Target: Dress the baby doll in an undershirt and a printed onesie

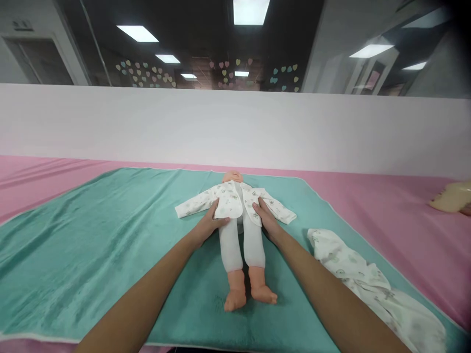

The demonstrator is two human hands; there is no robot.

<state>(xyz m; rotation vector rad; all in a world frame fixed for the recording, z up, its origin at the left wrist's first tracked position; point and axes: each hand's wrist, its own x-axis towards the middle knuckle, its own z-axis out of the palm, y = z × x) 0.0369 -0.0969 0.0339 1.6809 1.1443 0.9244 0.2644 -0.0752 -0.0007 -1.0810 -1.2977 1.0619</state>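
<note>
A baby doll lies on its back on a teal blanket, feet towards me. It wears a white patterned baby jacket, whose front edges part down the middle; the sleeves spread out to both sides. My left hand rests at the jacket's left lower edge, thumb and fingers apart around the doll's hip. On the other side my right hand lies against the jacket's right front panel, its thumb on the cloth. The fingers under the doll's sides are partly hidden.
Crumpled white patterned cloth lies on the blanket beside my right forearm. Pink sheeting runs beneath the blanket. A low white wall stands behind, under dark glass. A pale yellowish object shows at the far right edge.
</note>
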